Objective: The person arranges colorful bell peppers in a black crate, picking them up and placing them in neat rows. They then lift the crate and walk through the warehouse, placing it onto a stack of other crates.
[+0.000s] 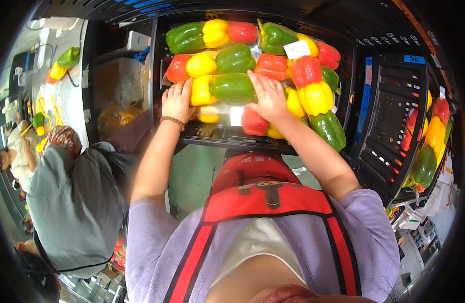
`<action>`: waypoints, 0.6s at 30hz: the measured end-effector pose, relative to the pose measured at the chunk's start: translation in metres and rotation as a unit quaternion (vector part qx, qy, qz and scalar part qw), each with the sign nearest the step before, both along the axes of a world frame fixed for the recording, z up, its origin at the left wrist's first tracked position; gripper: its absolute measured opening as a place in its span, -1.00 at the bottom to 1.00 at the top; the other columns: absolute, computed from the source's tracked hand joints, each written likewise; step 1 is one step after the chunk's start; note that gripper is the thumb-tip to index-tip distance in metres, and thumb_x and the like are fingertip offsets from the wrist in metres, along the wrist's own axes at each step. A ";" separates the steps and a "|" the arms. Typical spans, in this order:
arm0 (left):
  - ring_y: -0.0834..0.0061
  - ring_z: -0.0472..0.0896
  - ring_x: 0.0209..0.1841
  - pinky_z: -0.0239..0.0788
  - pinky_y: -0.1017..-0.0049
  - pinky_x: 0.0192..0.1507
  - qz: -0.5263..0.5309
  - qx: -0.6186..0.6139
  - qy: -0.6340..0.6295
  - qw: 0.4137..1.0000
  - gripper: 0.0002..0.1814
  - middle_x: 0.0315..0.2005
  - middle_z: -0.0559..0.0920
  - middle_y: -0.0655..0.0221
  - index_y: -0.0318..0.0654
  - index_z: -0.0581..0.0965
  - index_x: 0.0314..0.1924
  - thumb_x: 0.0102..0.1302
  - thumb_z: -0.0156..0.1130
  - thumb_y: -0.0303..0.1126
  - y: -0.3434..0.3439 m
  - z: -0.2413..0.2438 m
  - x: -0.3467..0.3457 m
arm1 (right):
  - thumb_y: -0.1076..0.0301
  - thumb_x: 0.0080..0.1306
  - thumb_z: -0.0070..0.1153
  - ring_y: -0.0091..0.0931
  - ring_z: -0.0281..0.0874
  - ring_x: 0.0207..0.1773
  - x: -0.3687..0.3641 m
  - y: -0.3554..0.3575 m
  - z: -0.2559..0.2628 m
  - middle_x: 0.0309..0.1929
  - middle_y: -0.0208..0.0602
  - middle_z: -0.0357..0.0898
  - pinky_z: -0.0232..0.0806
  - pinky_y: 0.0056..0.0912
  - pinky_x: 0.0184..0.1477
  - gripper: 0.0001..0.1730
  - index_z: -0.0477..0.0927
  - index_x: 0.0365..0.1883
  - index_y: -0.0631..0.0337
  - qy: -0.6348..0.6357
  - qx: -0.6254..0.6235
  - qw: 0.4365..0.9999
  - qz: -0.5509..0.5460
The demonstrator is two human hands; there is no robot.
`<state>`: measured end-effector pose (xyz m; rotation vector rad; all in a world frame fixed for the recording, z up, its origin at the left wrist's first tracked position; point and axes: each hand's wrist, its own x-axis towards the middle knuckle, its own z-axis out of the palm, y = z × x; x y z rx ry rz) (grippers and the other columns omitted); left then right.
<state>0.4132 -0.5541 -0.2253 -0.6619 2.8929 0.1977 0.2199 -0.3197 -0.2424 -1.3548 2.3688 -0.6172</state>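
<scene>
My left hand (177, 103) covers the left end of a clear-wrapped pack of bell peppers (232, 88), and my right hand (269, 96) grips its right end. A yellow and a green pepper show between my hands; what lies under my fingers is hidden. This pack is in a black plastic crate (217, 135), on top of other pepper packs. Beneath it I see part of a pack with a white label (236, 116) and a red pepper (254, 122). Another wrapped pack (316, 99), red, yellow and green, lies along the crate's right side. More packs (212, 33) fill the far rows.
To the right, a second black crate (391, 125) stands tilted beside more packed peppers (431, 147). A co-worker in a grey top (79, 208) is close on my left, by a pale worktable (66, 102) with a pepper pack (63, 65) on it.
</scene>
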 end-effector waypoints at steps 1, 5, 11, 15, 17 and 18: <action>0.19 0.43 0.28 0.22 0.12 0.32 -0.011 -0.010 -0.002 1.000 -0.02 0.23 0.46 0.26 -0.01 0.30 0.40 -0.06 0.55 -0.14 0.007 0.008 -0.008 | 0.17 -0.09 0.54 -0.28 0.30 0.40 0.002 -0.001 -0.001 0.34 -0.17 0.38 0.09 0.01 0.42 0.26 0.08 0.55 -0.01 0.002 0.001 1.000 -0.012; 0.21 0.35 0.37 0.12 0.03 0.40 -0.120 0.027 0.068 0.990 0.11 0.31 0.40 0.27 0.04 0.27 0.43 -0.17 0.62 -0.13 0.046 0.027 -0.048 | 0.16 -0.13 0.56 -0.30 0.33 0.37 0.008 -0.006 -0.002 0.28 -0.24 0.43 0.12 0.03 0.39 0.28 0.09 0.54 0.01 0.028 -0.009 0.999 -0.042; 0.18 0.54 0.12 0.32 0.18 0.23 -0.146 0.067 0.102 0.982 -0.07 0.09 0.56 0.26 -0.03 0.39 0.33 -0.09 0.55 -0.08 0.042 0.014 -0.069 | 0.17 -0.20 0.58 -0.23 0.39 0.26 0.009 0.000 -0.010 0.16 -0.22 0.49 0.17 -0.04 0.33 0.24 0.22 0.49 0.04 0.054 -0.066 0.993 -0.077; 0.17 0.58 0.03 0.39 0.20 0.12 -0.109 0.055 0.138 0.983 -0.15 0.00 0.59 0.26 -0.06 0.45 0.26 -0.10 0.53 -0.06 0.041 0.010 -0.071 | 0.19 -0.20 0.57 -0.20 0.39 0.24 0.007 0.005 -0.006 0.13 -0.19 0.50 0.18 -0.04 0.32 0.20 0.26 0.47 0.06 0.048 -0.074 0.993 -0.083; 0.16 0.56 0.05 0.35 0.18 0.15 -0.124 0.054 0.127 0.983 -0.12 0.02 0.58 0.24 -0.08 0.42 0.28 -0.09 0.53 -0.06 0.043 0.006 -0.073 | 0.20 -0.18 0.56 -0.19 0.39 0.24 0.005 0.007 -0.004 0.13 -0.18 0.50 0.19 -0.02 0.32 0.19 0.26 0.47 0.07 0.035 -0.078 0.993 -0.076; 0.15 0.55 0.06 0.33 0.18 0.16 -0.126 0.058 0.128 0.982 -0.11 0.02 0.58 0.23 -0.09 0.41 0.29 -0.09 0.52 -0.06 0.043 0.001 -0.073 | 0.21 -0.17 0.56 -0.18 0.39 0.24 0.001 0.008 0.003 0.13 -0.18 0.50 0.20 -0.01 0.31 0.18 0.26 0.47 0.07 0.021 -0.080 0.994 -0.065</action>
